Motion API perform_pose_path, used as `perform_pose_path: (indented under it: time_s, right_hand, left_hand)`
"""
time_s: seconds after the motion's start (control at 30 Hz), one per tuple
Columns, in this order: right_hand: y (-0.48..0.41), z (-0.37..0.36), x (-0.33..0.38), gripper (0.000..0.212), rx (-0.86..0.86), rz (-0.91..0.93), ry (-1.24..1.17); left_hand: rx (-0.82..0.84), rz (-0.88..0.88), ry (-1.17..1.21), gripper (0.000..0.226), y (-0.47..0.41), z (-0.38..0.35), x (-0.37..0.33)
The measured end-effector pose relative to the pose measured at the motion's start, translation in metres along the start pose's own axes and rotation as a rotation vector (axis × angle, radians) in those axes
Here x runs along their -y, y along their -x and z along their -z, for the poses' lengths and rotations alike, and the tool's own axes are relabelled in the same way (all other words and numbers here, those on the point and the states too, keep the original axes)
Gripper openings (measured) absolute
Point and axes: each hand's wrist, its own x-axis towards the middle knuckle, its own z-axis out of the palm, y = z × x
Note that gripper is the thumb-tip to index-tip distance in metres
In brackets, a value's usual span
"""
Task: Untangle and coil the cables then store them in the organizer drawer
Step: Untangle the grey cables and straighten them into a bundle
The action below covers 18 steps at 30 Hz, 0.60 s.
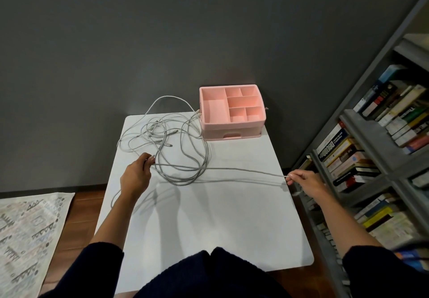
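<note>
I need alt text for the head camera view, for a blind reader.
A person's left hand and right hand hold one grey cable stretched above a white table, beside tangled cables and a pink organizer.

My only view rides on the person's head: a wide-angle lens facing forward and steeply down, close above the white counter point(220, 223), with the grey wall point(139, 42) beyond and a bookshelf point(371, 140) at the right edge.

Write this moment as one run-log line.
phase: untangling | left hand: holds cable by the tangle | right hand: pinches cable, drawn straight between hands | tangle: loose on table | organizer: drawer closed, compartments empty
</note>
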Motion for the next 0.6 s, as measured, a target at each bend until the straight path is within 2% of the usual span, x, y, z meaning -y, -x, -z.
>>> perform_pose_path:
  time_s: [0.17,0.33,0.43,0.6]
  right_hand:
    - [0.014,-0.019,-0.011,0.026,-0.034,-0.134,0.007]
    - [-0.013,-0.050,-0.016,0.017,-0.038,-0.168,0.022]
    - [-0.016,-0.068,0.020,0.016,-0.041,-0.049,0.017]
    - [0.015,-0.093,0.112,0.017,0.198,0.231,0.081]
  left_hand:
    - [0.103,-0.023,0.028,0.029,0.006,-0.011,-0.004]
    - [0.145,-0.095,-0.013,0.025,0.011,-0.018,-0.022]
    - [0.170,-0.125,-0.018,0.026,0.010,-0.018,-0.033]
    - [0.266,-0.208,0.048,0.021,0.011,-0.013,-0.051]
